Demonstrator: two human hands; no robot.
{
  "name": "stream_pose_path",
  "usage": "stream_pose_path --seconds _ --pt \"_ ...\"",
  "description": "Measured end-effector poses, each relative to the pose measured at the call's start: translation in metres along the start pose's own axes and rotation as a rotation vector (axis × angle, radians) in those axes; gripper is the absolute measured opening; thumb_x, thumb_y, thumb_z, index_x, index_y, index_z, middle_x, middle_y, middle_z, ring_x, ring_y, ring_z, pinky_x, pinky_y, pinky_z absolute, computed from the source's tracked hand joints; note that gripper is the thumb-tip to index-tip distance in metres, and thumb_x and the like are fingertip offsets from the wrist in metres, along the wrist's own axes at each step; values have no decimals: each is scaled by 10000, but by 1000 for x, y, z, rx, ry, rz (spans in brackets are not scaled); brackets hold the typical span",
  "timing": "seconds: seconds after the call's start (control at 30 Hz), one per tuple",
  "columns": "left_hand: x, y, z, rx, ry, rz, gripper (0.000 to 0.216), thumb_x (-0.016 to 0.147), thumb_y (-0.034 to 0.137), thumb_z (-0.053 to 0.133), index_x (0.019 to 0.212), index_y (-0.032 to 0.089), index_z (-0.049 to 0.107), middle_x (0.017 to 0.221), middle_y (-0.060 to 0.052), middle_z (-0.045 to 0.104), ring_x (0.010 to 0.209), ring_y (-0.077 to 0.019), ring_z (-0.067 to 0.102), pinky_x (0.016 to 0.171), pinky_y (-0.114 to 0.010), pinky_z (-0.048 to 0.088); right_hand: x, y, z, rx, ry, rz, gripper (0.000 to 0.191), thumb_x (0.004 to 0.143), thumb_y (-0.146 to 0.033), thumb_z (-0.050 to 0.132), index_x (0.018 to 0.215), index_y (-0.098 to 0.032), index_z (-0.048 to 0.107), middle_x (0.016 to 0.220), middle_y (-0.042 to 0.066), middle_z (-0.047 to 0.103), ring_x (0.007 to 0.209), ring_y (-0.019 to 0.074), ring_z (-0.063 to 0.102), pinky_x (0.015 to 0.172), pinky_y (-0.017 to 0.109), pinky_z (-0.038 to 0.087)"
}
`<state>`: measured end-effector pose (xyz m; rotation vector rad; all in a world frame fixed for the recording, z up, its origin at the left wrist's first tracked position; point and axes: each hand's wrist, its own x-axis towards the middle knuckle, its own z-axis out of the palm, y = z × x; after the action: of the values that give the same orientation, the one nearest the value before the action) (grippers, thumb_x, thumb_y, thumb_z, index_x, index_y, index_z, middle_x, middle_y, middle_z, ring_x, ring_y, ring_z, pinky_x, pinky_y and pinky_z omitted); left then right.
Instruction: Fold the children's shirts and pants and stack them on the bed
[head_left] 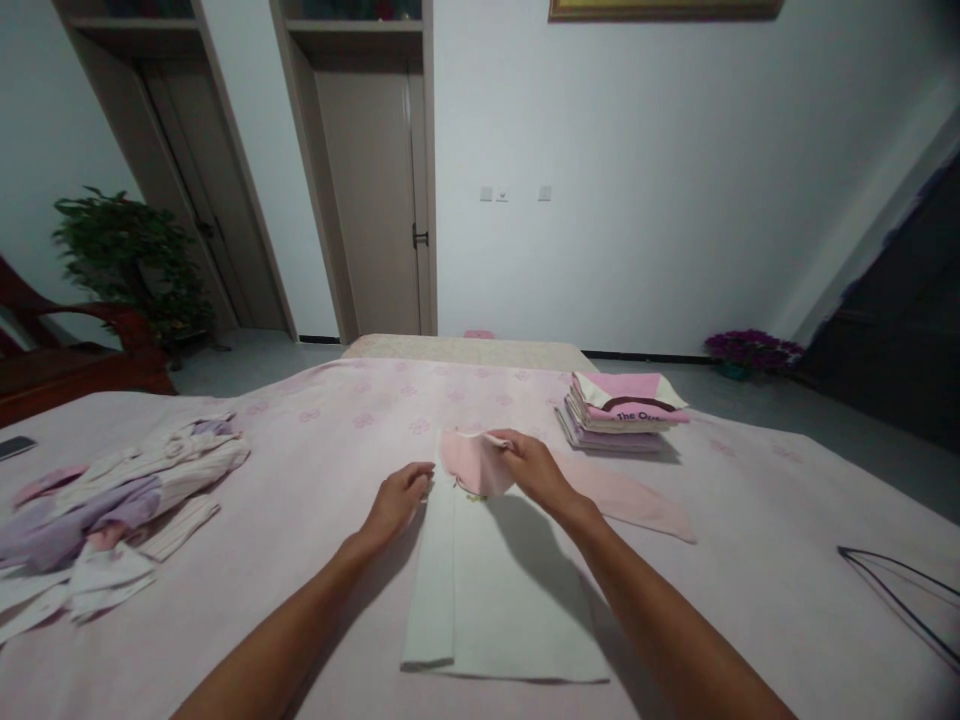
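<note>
Flowered cloth: a pink spread (pixel 300 480) under everything here; it looks soft, and the garment should drag on it a little rather than skate.
Pale garment: lying flat (pixel 517 600) in the middle of the cloth, between the two arms, hem toward the person. I'd judge it thin, light and limp, nothing fragile, but quick to crease and unable to hold a shape by itself.
Loose heap: crumpled clothes (pixel 120 510) off to the left, well apart from the garment.
Folded stack: neat layers (pixel 622 410) beyond the sleeve, on the right, with a pink lettered piece on top.
Side strip: the garment's left edge, turned inward (pixel 435 590) in a long band; doubled, it should be a bit firmer, and best held at both ends so it doesn't twist.
Pink sleeve: spread out to the right (pixel 637 497); floppy, I'd say, so take it near the cuff and support it at the shoulder.
Right hand: thumb and fingers closed (pixel 529 462) on the top edge, lifting it slightly.
Pink upper part: bunched (pixel 476 465) under that pinch; the edge seems the surest grip.
Left hand: fingers bent (pixel 401 497) beside the strip's top; whether they pinch cloth, I can't tell.
</note>
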<state>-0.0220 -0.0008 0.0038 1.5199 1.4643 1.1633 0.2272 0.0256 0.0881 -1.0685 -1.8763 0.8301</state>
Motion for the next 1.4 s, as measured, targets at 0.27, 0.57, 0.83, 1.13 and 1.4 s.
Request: stream_pose_path --seconds 0.27,0.57,0.83,1.13,1.4 --pt "58 -7 27 -181 -67 -75 569 906 425 572 1407 159 540 1270 -131 685 1132 -218 661 937 -337 531 -69 -10 51 -569 -463 -270 338 831 -75 559 1091 -222 716 1095 67 742 1022 220 653 895 311 439" --pt "95 -32 36 71 14 -100 497 772 92 609 1264 118 668 1227 -138 716 1116 -248 671 968 -341 499 -96 10 73 -616 -390 -341 226 873 -73 603 1002 -223 712 973 37 733 911 190 627 803 292 413" --pt "103 -33 34 250 19 -82 463 785 72 584 1233 117 693 1235 -131 719 1092 -214 685 967 -285 483 -108 14 80 -587 -195 -319 248 831 -91 667 1028 -234 714 902 33 672 853 194 555 755 320 391" --pt "102 -24 34 457 -15 -34 453 803 104 580 1235 170 699 1298 -106 687 1218 -233 615 1058 -304 424 -110 19 87 -591 -181 -403 123 876 -165 655 974 -223 701 846 32 647 794 186 539 709 317 364" --pt "100 -25 37 645 -24 -30 447 889 224 554 1332 193 599 1301 -124 600 1206 -241 592 1017 -319 427 -107 19 91 -581 -142 -429 103 881 -162 638 946 -217 696 818 34 637 769 190 525 701 320 351"
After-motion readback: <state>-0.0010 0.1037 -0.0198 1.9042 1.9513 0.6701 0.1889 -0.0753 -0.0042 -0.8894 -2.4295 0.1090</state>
